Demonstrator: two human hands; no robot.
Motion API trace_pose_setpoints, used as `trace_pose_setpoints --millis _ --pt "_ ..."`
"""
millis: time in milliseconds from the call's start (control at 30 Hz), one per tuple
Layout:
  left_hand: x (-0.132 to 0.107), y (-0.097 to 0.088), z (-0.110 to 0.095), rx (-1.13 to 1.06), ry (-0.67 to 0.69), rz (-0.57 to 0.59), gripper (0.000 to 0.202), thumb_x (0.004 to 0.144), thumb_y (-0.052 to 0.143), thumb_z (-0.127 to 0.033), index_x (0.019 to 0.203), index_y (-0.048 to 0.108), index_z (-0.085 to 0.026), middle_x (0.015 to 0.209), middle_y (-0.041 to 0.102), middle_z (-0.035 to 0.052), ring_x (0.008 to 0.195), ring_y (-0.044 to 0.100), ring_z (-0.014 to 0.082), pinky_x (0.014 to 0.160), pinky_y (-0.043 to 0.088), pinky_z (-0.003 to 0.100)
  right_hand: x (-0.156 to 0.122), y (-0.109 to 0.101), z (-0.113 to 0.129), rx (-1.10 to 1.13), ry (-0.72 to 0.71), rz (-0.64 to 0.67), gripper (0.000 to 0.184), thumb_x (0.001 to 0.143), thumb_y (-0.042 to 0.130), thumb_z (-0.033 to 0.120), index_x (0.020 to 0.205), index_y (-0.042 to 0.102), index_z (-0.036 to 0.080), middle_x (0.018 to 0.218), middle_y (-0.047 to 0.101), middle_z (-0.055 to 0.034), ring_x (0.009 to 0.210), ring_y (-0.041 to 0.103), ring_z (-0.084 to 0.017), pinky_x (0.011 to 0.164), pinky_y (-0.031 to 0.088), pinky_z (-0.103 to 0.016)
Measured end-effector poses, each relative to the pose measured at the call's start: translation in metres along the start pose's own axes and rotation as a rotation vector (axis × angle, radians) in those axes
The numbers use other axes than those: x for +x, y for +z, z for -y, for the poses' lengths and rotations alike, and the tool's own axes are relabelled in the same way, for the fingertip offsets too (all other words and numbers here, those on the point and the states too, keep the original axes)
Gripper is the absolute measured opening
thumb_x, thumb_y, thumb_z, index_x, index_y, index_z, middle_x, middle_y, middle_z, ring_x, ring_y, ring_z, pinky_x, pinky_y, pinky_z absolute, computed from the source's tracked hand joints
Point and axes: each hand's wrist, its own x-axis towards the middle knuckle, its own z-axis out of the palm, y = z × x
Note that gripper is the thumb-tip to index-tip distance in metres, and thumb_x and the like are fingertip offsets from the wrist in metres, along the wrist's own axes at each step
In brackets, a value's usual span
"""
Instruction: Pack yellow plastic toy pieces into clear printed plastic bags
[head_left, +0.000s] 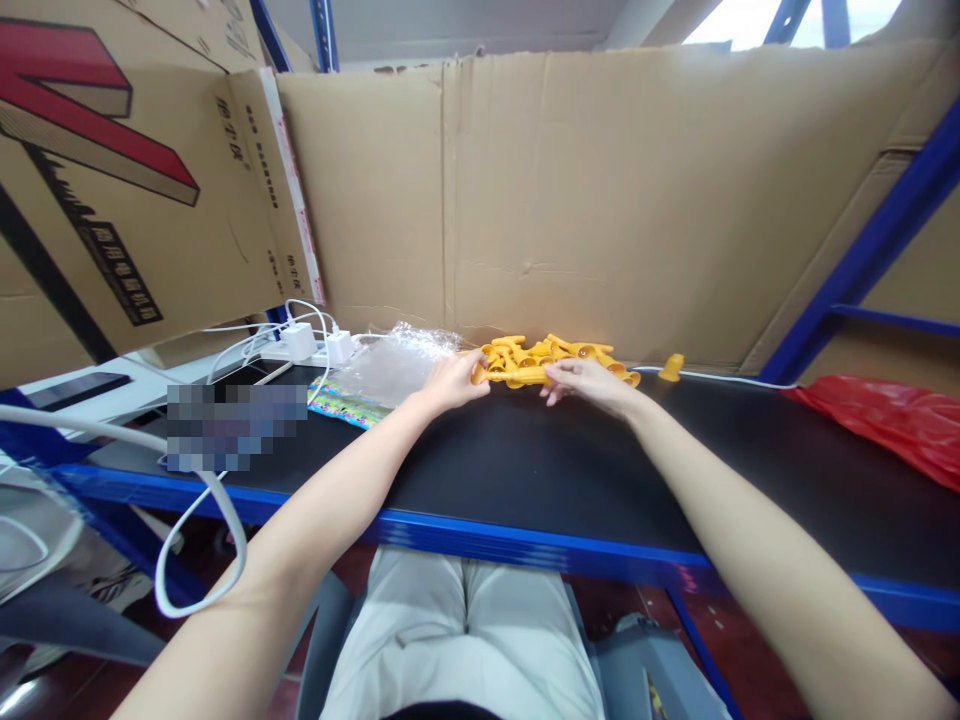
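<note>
Both of my hands are at the far side of the black shelf top, in front of a pile of yellow plastic pieces [589, 350] with rounded, cup-like ends. My left hand [457, 382] closes its fingers around the cup-shaped end of a yellow plastic piece [517, 377]. At the other end of that piece, my right hand [585, 385] pinches it between thumb and fingers. The held piece lies roughly level, just in front of the pile, and partly hides it. Apart from the others, a small yellow piece [672, 367] stands upright to the right.
Clear plastic bags [401, 365] with a colourful printed strip lie left of my left hand. Further left are white chargers [300, 342], cables and a pixelated patch. A red plastic bag [885, 425] lies at right. Cardboard [600, 200] walls the back; a blue rail [525, 540] edges the front.
</note>
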Motion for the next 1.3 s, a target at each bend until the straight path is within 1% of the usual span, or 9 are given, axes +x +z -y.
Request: trace_pose_setpoints --millis 167,300,400,467,533,733,933,1167,1300 --pt "0.000 -0.001 -0.002 -0.019 0.010 -0.029 0.034 0.070 0.054 -0.032 0.103 0.054 -0.022 0.083 0.062 0.0020 0.071 0.056 0.0153 0.062 0.040 0.025 0.006 0.007 -0.005 0.012 0.119 -0.037 0.057 0.077 0.040 0.066 0.064 0.056 0.013 0.051 0.060 -0.0081 0.036 0.052 -0.010 0.038 0.042 -0.022" --pt "0.001 -0.001 -0.002 -0.024 -0.002 -0.029 0.035 0.069 0.055 -0.033 0.103 0.055 -0.022 0.082 0.062 0.0017 0.071 0.056 0.0153 0.062 0.039 0.025 0.010 0.007 -0.010 -0.001 0.183 -0.053 0.066 0.078 0.027 0.070 0.061 0.054 0.012 0.046 0.057 -0.0084 0.031 0.048 -0.009 0.031 0.034 -0.019" --pt "0.002 0.000 0.000 -0.029 0.000 -0.036 0.036 0.069 0.055 -0.033 0.103 0.055 -0.022 0.081 0.062 0.0016 0.070 0.056 0.0154 0.061 0.038 0.025 0.008 0.001 -0.010 0.042 0.217 0.034 0.060 0.079 0.034 0.066 0.079 0.057 0.011 0.065 0.065 -0.0116 0.042 0.056 -0.011 0.037 0.042 -0.020" --pt "0.002 0.001 0.001 -0.027 -0.002 -0.042 0.036 0.068 0.055 -0.032 0.103 0.055 -0.021 0.080 0.062 0.0018 0.069 0.056 0.0155 0.061 0.038 0.025 0.004 -0.001 -0.008 0.073 0.172 0.064 0.046 0.076 0.055 0.053 0.101 0.053 0.014 0.085 0.067 -0.0103 0.056 0.062 -0.012 0.049 0.049 -0.022" --pt "0.002 0.001 0.002 -0.020 -0.011 -0.041 0.035 0.069 0.055 -0.032 0.103 0.055 -0.021 0.080 0.062 0.0018 0.070 0.056 0.0155 0.061 0.038 0.024 0.001 -0.002 -0.007 0.088 0.099 0.044 0.052 0.069 0.069 0.035 0.113 0.045 0.019 0.093 0.065 -0.0068 0.064 0.064 -0.012 0.059 0.052 -0.024" --pt "0.001 0.001 0.003 0.014 0.004 -0.059 0.037 0.069 0.056 -0.032 0.104 0.054 -0.022 0.082 0.063 0.0016 0.070 0.056 0.0156 0.062 0.039 0.025 0.000 0.002 -0.003 0.045 0.053 0.055 0.033 0.075 0.062 0.041 0.090 0.052 0.014 0.076 0.066 -0.0074 0.054 0.059 -0.010 0.052 0.047 -0.022" --pt "0.000 0.002 0.001 0.006 0.008 -0.069 0.037 0.069 0.056 -0.032 0.104 0.055 -0.021 0.081 0.062 0.0018 0.071 0.057 0.0159 0.062 0.039 0.025 0.003 0.007 -0.003 0.089 0.092 0.028 0.043 0.078 0.051 0.055 0.072 0.053 0.013 0.056 0.061 -0.0057 0.043 0.055 -0.010 0.043 0.041 -0.021" --pt "0.002 0.003 0.003 -0.011 -0.019 -0.048 0.039 0.069 0.056 -0.034 0.105 0.054 -0.021 0.082 0.062 0.0022 0.070 0.057 0.0159 0.062 0.039 0.025 0.004 0.006 -0.003 0.032 0.118 0.016 0.046 0.079 0.047 0.058 0.078 0.055 0.013 0.062 0.063 -0.0069 0.043 0.055 -0.010 0.039 0.040 -0.020" --pt "0.003 0.003 0.003 -0.009 -0.007 -0.051 0.036 0.068 0.056 -0.032 0.102 0.055 -0.022 0.082 0.062 0.0023 0.071 0.057 0.0164 0.062 0.040 0.025 0.004 0.004 -0.006 -0.001 0.044 0.015 0.044 0.072 0.064 0.042 0.105 0.051 0.016 0.085 0.065 -0.0072 0.058 0.062 -0.011 0.053 0.050 -0.023"
